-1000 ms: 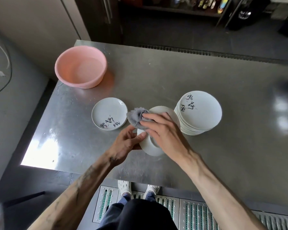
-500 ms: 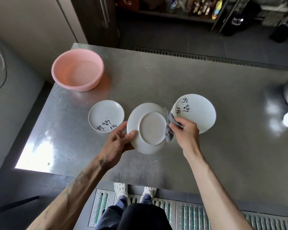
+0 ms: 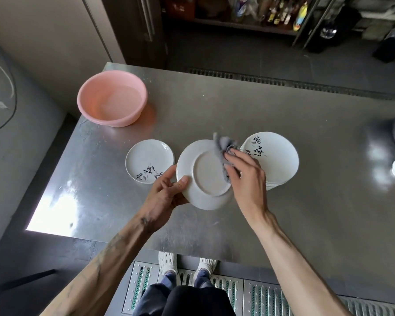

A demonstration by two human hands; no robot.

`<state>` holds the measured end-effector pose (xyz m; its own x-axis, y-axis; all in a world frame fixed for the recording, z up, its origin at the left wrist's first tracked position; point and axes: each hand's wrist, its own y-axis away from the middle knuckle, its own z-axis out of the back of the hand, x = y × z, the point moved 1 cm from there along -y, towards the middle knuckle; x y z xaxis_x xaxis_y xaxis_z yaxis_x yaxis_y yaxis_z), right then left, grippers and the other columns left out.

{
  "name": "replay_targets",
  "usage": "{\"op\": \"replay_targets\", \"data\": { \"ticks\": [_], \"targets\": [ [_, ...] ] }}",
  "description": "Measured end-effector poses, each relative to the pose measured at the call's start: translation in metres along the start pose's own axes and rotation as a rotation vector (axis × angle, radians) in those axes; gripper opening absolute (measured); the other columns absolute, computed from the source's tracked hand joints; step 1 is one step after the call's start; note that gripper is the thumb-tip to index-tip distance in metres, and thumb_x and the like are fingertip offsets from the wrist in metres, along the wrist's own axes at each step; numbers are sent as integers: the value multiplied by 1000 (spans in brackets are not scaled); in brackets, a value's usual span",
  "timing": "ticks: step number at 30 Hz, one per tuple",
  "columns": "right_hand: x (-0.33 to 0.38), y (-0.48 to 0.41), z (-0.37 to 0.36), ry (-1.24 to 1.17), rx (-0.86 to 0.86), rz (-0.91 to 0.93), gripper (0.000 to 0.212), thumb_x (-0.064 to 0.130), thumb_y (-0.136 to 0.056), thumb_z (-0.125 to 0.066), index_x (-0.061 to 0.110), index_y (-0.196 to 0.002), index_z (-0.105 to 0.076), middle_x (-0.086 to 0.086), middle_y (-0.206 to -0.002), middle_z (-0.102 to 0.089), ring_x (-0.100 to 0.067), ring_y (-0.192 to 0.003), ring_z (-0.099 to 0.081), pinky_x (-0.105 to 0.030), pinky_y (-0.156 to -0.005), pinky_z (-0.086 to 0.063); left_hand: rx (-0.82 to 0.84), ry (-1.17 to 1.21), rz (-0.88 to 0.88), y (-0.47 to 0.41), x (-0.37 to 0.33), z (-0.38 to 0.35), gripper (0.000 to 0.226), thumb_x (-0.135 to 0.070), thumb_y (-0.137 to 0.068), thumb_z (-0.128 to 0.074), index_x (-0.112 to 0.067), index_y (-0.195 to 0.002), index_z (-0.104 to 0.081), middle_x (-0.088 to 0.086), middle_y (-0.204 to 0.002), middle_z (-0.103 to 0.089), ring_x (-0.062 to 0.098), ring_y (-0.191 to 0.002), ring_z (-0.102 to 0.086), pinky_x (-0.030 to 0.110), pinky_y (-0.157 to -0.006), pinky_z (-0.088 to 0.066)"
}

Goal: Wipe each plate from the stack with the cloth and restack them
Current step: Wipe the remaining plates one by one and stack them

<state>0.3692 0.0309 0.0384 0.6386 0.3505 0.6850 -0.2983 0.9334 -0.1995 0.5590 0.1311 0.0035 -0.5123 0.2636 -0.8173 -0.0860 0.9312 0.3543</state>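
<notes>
One plate [image 3: 203,176] (upturned), cloth [image 3: 224,144] against it.

I look down on a brushed steel table [image 3: 294,224], with a bright glare patch [image 3: 55,210] at its near left corner. Beyond it the dark floor [image 3: 237,53] carries a long drain grate [image 3: 283,84] (bottles crowd a shelf [image 3: 237,25] further back). A pale wall [image 3: 43,42] stands left, and perforated metal floor panels [image 3: 260,297] lie underfoot.

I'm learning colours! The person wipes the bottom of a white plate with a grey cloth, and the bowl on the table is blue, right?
Nearly: the head view shows a pink bowl, not blue. The white plate and grey cloth are right.
</notes>
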Motion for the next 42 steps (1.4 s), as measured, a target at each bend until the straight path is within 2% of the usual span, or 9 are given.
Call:
{"op": "replay_targets", "data": {
  "ticks": [3,7,12,18,23,27,32,37,42],
  "targets": [
    [17,14,-14,-21,30,35,40,-4,-88,-71,13,-123,-74,2,-132,-66,-21,-118,-60,-9,-107,-33,0,-9,-5,-2,1,-4,37,-21,-99,-65,-15,-135,-60,16,-124,-70,29,-109,-69,53,-95,-57],
    [24,27,-24,-25,138,227,44,-7,-85,-72,12,-124,-73,2,-134,-66,-17,-119,-60,-14,-108,-38,8,7,-6,-1,3,-3,31,-16,-102,-61,-15,-133,-61,16,-124,-70,28,-106,-71,45,-89,-58],
    [2,3,-6,11,-6,-28,38,-5,-88,-69,11,-122,-74,-2,-130,-68,-26,-118,-62,-17,-106,-37,-16,14,-12,0,-1,-1,35,-22,-97,-67,-19,-131,-63,11,-121,-71,24,-107,-69,44,-87,-58],
    [20,32,-18,-18,120,209,42,-4,-87,-72,13,-126,-72,2,-134,-66,-18,-120,-59,-17,-108,-41,20,31,-25,-1,-1,-5,29,-18,-101,-63,-17,-130,-63,15,-124,-71,26,-106,-71,43,-88,-58],
    [3,7,-3,-8,-18,-27,37,-6,-88,-70,10,-121,-74,-2,-130,-68,-27,-118,-63,-26,-107,-43,-6,22,-19,1,0,-4,34,-21,-98,-66,-19,-132,-63,10,-118,-72,24,-102,-71,43,-85,-59],
    [30,31,-23,-34,34,80,38,-1,-87,-72,14,-122,-74,4,-130,-68,-17,-117,-61,-10,-106,-35,0,37,-36,-2,-2,-10,28,-19,-99,-63,-20,-127,-66,12,-118,-72,24,-100,-72,41,-85,-59],
    [33,66,-32,-31,17,107,43,-5,-85,-74,12,-124,-73,2,-131,-67,-17,-118,-61,-15,-108,-41,-27,44,-66,-3,0,-9,28,-15,-101,-61,-18,-129,-64,16,-120,-71,26,-98,-71,40,-84,-59],
    [25,66,-29,-47,-126,-179,37,-3,-87,-74,11,-121,-75,2,-130,-68,-23,-116,-63,-21,-107,-43,-128,83,-94,-5,4,-13,27,-13,-102,-59,-19,-128,-65,10,-123,-70,23,-106,-69,39,-84,-60],
    [46,65,-43,-60,-74,-11,38,-1,-88,-72,13,-124,-73,3,-133,-66,-17,-119,-59,-16,-107,-41,-118,107,-104,-9,-1,-17,23,-11,-103,-58,-16,-124,-64,13,-117,-72,23,-97,-72,34,-77,-59]
  ]
}}
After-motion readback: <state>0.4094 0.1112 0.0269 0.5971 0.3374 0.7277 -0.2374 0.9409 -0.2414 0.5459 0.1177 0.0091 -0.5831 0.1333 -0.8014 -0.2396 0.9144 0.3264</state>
